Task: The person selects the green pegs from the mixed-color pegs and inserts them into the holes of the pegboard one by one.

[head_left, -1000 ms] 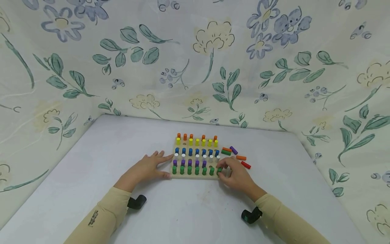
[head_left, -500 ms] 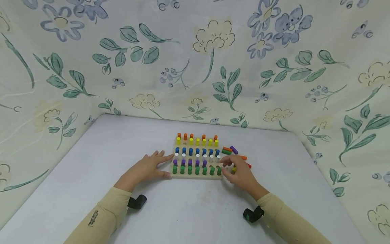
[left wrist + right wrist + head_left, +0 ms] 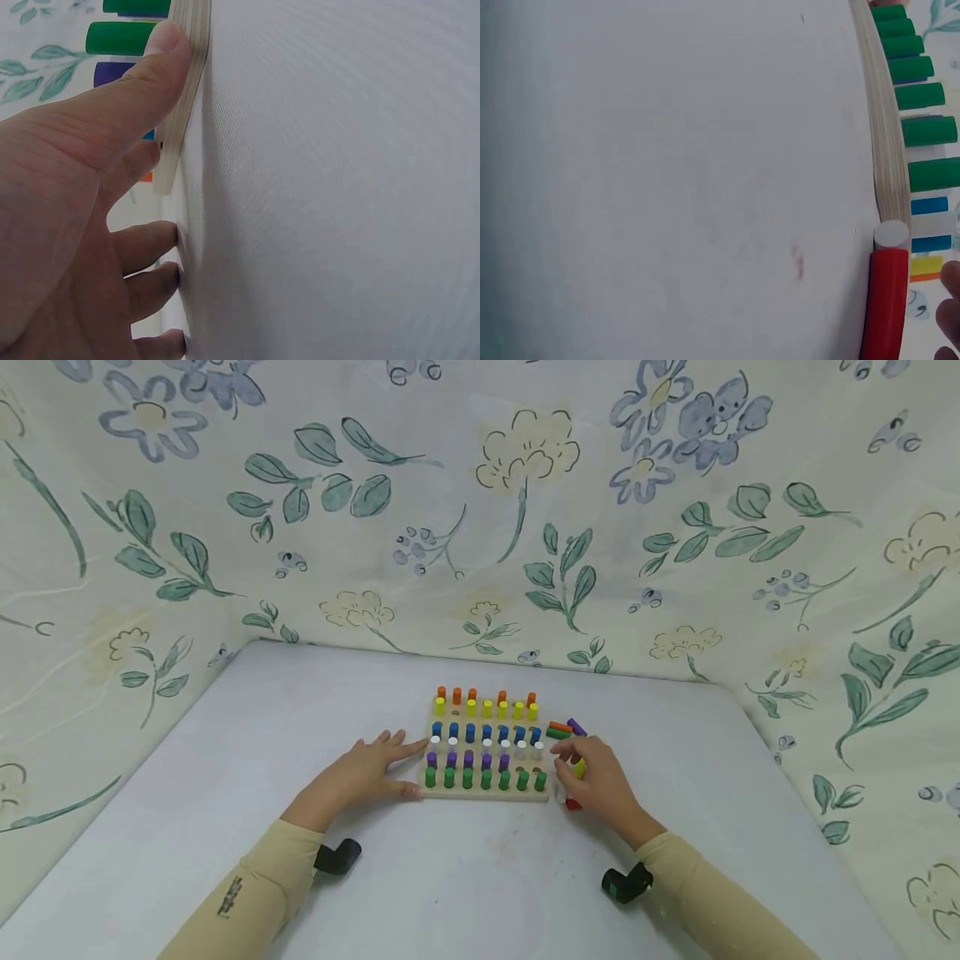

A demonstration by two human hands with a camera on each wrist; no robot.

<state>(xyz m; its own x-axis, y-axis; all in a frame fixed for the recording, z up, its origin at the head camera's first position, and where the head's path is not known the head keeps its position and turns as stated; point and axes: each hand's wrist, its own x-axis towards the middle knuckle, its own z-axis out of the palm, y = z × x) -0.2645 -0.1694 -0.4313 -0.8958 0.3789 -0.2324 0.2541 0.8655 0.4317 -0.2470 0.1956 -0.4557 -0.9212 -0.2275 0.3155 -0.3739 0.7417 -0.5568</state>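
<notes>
A wooden pegboard (image 3: 483,793) lies on the table with rows of orange, yellow, blue, white, purple and green pegs standing in it. My left hand (image 3: 363,777) lies with fingers spread at its left side; in the left wrist view the thumb (image 3: 161,56) touches the board's edge by a green peg (image 3: 120,39). Just right of the board, my right hand (image 3: 597,782) hovers with relaxed fingers over loose pegs. Below it show a yellow peg (image 3: 580,768), a red peg (image 3: 885,304) and a white peg (image 3: 891,236). Nothing shows between its fingertips.
Loose orange (image 3: 560,727), green (image 3: 558,734) and purple (image 3: 576,727) pegs lie beside the board's right edge, behind the right hand. Black devices (image 3: 337,857) sit at both wrists. A floral cloth (image 3: 480,527) hangs behind the white table (image 3: 465,893).
My right hand has let go of the green peg at the board's front right corner and moved right, over the loose pegs. The left hand has stayed in place.
</notes>
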